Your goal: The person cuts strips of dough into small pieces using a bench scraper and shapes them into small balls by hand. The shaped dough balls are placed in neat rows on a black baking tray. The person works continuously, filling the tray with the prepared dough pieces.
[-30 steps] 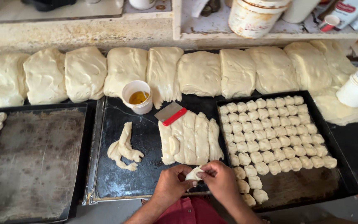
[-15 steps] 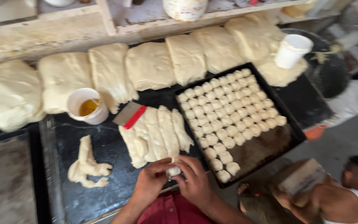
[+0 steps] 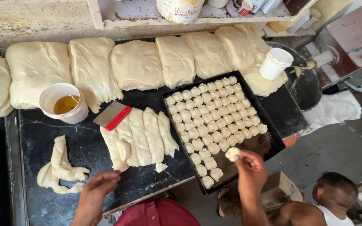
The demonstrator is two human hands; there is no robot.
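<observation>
Right hand [image 3: 250,169]: pinches a small round dough ball [image 3: 232,153] at its fingertips, holding it just over the near part of the black baking tray [image 3: 269,144].
Left hand [image 3: 97,190]: hovers loosely cupped with fingers partly curled over the dark worktop [image 3: 84,146], holding nothing as far as the view shows.
Baking tray: sits right of centre, angled, its far part filled with rows of shaped dough pieces [image 3: 214,113]; a single column runs down its left edge toward the near corner, and the near right part is bare.
Cut dough strips [image 3: 141,136]: lie side by side in the middle of the worktop, between the two hands and just left of the tray.
Scraper [image 3: 112,116]: a metal blade with a red handle, resting at the far end of the strips.
Dough scrap [image 3: 59,167]: a twisted leftover piece, left of the left hand.
Oil cup [image 3: 63,103]: a white cup with yellow liquid, far left on the worktop.
Folded dough slabs [image 3: 137,65]: a row along the far edge.
White cup [image 3: 275,63]: far right, sitting on a dough slab.
Another person [image 3: 319,205]: crouches low at the near right.
</observation>
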